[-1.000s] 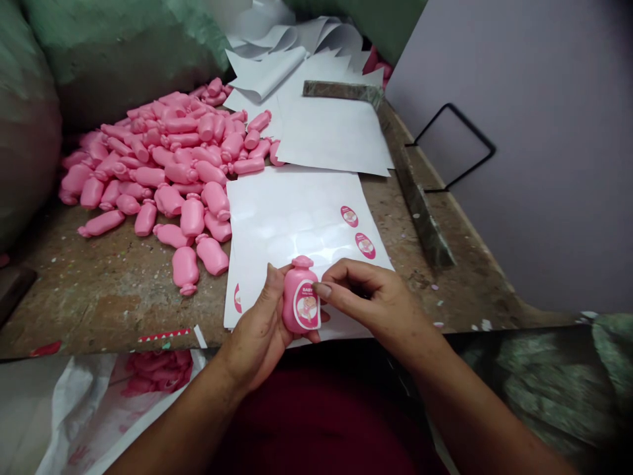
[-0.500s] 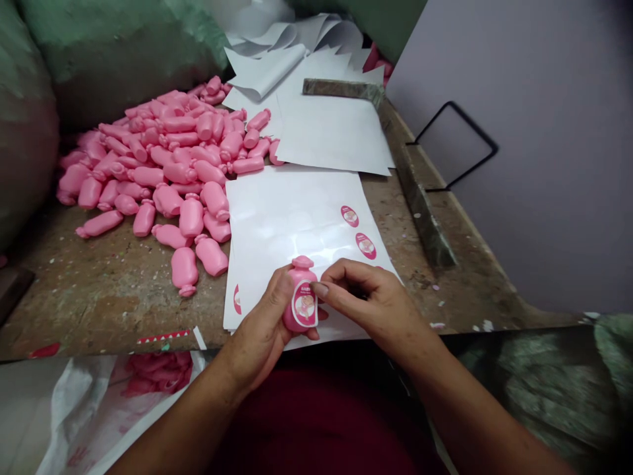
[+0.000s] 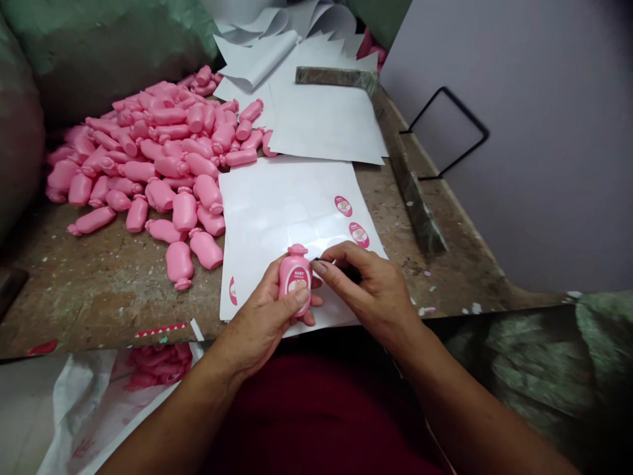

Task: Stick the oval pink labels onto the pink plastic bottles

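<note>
My left hand is wrapped round a small pink bottle, held upright over the front edge of the table. An oval label reading "BABY" sits on the bottle's front, with my left thumb pressed across its lower part. My right hand is closed in a pinch just right of the bottle's shoulder. A dark sliver shows at its fingertips, too small to make out. Beneath both hands lies a white label sheet, with a few oval stickers left on it.
A large heap of pink bottles covers the table's left side. More white sheets lie behind, inside an angled bar. A black metal handle juts from the pale panel at right. Below the table's front, a white sack holds pink items.
My left thumb has moved from the bottle's side onto the label, which now lies flatter. My right fingertips have drawn off the label to the bottle's right side. The view has shifted slightly.
</note>
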Demonstrator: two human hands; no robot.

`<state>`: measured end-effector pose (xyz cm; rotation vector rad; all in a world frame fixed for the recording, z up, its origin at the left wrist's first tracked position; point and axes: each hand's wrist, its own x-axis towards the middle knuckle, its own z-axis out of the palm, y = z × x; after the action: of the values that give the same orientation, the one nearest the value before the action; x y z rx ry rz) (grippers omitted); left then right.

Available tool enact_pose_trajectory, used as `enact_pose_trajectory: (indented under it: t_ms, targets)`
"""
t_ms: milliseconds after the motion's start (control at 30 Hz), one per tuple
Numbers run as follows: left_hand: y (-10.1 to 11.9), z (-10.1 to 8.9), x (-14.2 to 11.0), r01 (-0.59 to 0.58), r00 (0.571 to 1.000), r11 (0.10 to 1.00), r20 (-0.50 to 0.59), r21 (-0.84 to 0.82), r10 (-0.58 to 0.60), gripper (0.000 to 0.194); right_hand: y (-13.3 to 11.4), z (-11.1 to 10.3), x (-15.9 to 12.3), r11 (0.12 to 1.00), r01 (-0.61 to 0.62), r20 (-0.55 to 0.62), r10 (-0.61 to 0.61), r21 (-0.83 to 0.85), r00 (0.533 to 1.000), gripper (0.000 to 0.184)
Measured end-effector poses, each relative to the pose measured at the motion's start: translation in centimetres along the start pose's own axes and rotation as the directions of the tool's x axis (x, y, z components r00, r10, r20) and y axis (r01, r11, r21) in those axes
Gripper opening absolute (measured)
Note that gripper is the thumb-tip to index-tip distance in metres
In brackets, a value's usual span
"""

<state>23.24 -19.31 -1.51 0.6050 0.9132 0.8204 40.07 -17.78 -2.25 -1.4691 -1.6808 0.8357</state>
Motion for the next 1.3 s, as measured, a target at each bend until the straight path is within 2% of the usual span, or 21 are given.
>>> enact_pose_trajectory:
  t_ms: [167, 267, 400, 500, 633, 667, 833, 900, 1000, 1067, 1100, 1133, 1200, 1233, 1300]
  targets:
    - [0.2, 0.3, -0.1, 0.013, 1.0, 1.0, -0.022, -0.007, -0.013, 0.065, 0.3, 0.0, 0.2, 0.972, -0.084, 0.004, 0.086, 0.22, 0.996, 0.018]
    - [0.4, 0.2, 0.0, 0.074, 0.997, 0.994, -0.02, -0.082, -0.076, 0.073, 0.1, -0.1, 0.2, 0.934, -0.14, 0.013, 0.144, 0.328, 0.99, 0.022]
    - [0.6, 0.1, 0.3, 0.138, 0.99, 0.957, 0.044, -0.257, -0.131, 0.042, -0.3, 0.2, 0.0, 0.902, -0.174, 0.045, 0.17, 0.394, 0.984, 0.025]
    - [0.6, 0.1, 0.4, 0.157, 0.987, 0.938, 0.077, -0.308, -0.14, 0.038, -0.6, 0.8, 0.1, 0.915, -0.204, 0.083, 0.186, 0.348, 0.979, 0.034]
    - [0.5, 0.0, 0.0, 0.147, 0.989, 0.969, 0.065, -0.2, -0.136, 0.031, -0.8, 1.3, 0.6, 0.891, -0.236, 0.151, 0.191, 0.388, 0.97, 0.022]
    - [0.5, 0.0, -0.1, 0.15, 0.988, 0.975, 0.062, -0.165, -0.142, 0.035, -0.7, 1.4, 0.7, 0.886, -0.226, 0.153, 0.178, 0.406, 0.972, 0.019]
    - [0.4, -0.1, -0.6, 0.156, 0.985, 0.986, 0.079, -0.06, -0.151, 0.063, -0.3, 1.1, 1.3, 0.916, -0.105, 0.006, 0.111, 0.387, 0.994, 0.014]
    - [0.8, -1.3, -1.4, 0.139, 0.987, 0.99, 0.082, 0.027, -0.141, 0.069, -0.1, 0.7, 1.2, 0.935, -0.089, -0.039, 0.109, 0.344, 0.993, 0.016]
    - [2.4, -5.8, -5.1, 0.139, 0.985, 0.953, 0.057, 0.268, -0.16, 0.072, 0.5, 0.0, 0.9, 0.952, -0.105, -0.058, 0.127, 0.287, 0.99, 0.021]
    - [4.0, -10.0, -9.4, 0.182, 0.982, 0.867, -0.047, 0.463, -0.181, 0.073, 1.2, -0.3, 0.7, 0.95, -0.144, -0.065, 0.168, 0.278, 0.984, 0.027]
    - [4.9, -11.9, -11.7, 0.212, 0.977, 0.783, -0.15, 0.585, -0.152, 0.071, 1.5, -0.4, 0.7, 0.949, -0.17, -0.061, 0.193, 0.266, 0.979, 0.03]
    - [5.6, -13.5, -13.9, 0.259, 0.963, 0.659, -0.245, 0.706, -0.116, 0.071, 1.7, -0.4, 0.6, 0.95, -0.188, -0.058, 0.208, 0.248, 0.976, 0.033]
    - [6.9, -15.7, -16.8, 0.329, 0.919, 0.417, -0.388, 0.847, 0.064, 0.07, 1.9, -0.2, 0.6, 0.96, -0.178, -0.068, 0.196, 0.217, 0.978, 0.037]
    - [7.2, -16.3, -17.1, 0.335, 0.901, 0.294, -0.396, 0.895, 0.178, 0.068, 1.8, 0.0, 0.7, 0.967, -0.154, -0.073, 0.172, 0.203, 0.982, 0.038]
    - [7.6, -16.6, -15.4, 0.284, 0.885, 0.057, -0.284, 0.957, 0.368, 0.057, 1.2, 0.3, 0.8, 0.979, -0.102, -0.064, 0.115, 0.177, 0.991, 0.039]
